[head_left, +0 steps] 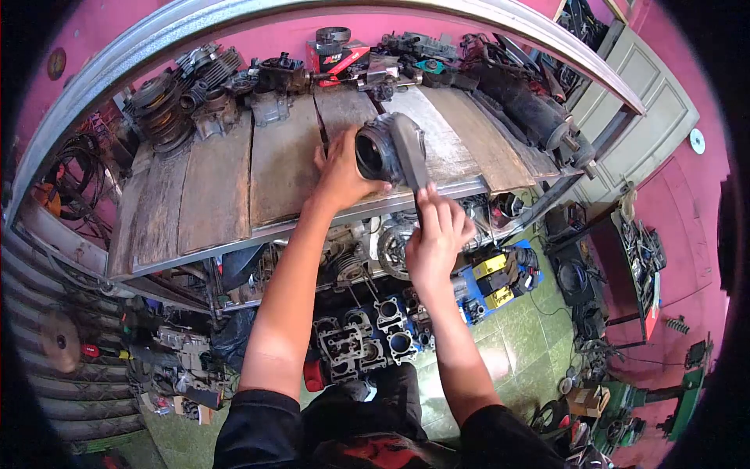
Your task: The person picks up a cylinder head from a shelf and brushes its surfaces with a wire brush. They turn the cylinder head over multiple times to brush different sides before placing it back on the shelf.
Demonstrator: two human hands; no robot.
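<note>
On the front edge of the wooden workbench (285,168) lies a dark metal engine cylinder (371,152), its round bore facing left. My left hand (344,176) is spread around the near left side of the cylinder, thumb below and fingers behind it. My right hand (439,234) is closed around the dark handle of a flat, grey metal tool (410,148). The tool's broad blade-like part lies against or just in front of the right side of the cylinder; whether they touch is unclear.
Greasy engine parts (164,113) and a red box (336,59) line the bench's back. A metal frame bar (344,6) arches overhead. Below are a shelf of parts, several cylinder blocks (400,342) and yellow boxes (492,266) on the floor.
</note>
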